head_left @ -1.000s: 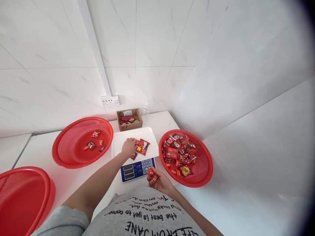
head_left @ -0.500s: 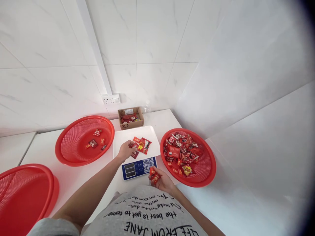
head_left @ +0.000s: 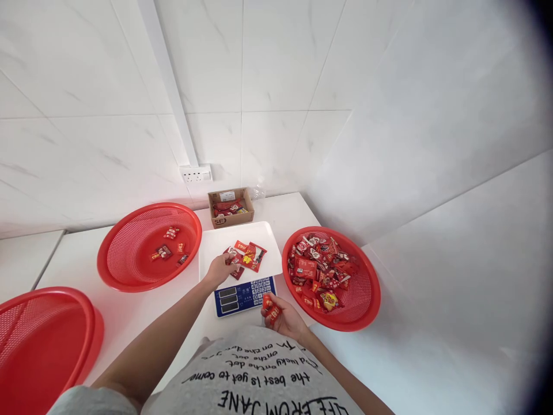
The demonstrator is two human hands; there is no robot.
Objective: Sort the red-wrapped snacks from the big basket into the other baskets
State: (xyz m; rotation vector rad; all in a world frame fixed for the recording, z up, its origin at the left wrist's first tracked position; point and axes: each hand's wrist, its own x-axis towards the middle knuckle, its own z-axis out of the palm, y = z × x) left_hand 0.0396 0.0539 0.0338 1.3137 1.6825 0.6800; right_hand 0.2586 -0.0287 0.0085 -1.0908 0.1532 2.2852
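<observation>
A digital scale (head_left: 242, 295) with a white weighing tray (head_left: 224, 239) stands in front of me on the white counter. Several red candy packets (head_left: 247, 255) lie on the tray. My left hand (head_left: 219, 268) reaches over the tray's near edge, its fingers pinched on a red packet at the pile's left side. My right hand (head_left: 283, 316) is held close to my body, below the scale's keypad, closed on a few small red candy packets (head_left: 271, 307).
A red mesh basket (head_left: 334, 276) full of red packets sits right of the scale. Another red basket (head_left: 149, 248) on the left holds several packets. A third red basket (head_left: 43, 340) is at the lower left. A small cardboard box (head_left: 228, 207) stands behind the scale, by the wall socket (head_left: 196, 173).
My left hand has drawn back from the middle of the pile toward the tray's near left edge, fingers pinching a packet. My right hand has stayed put with its packets.
</observation>
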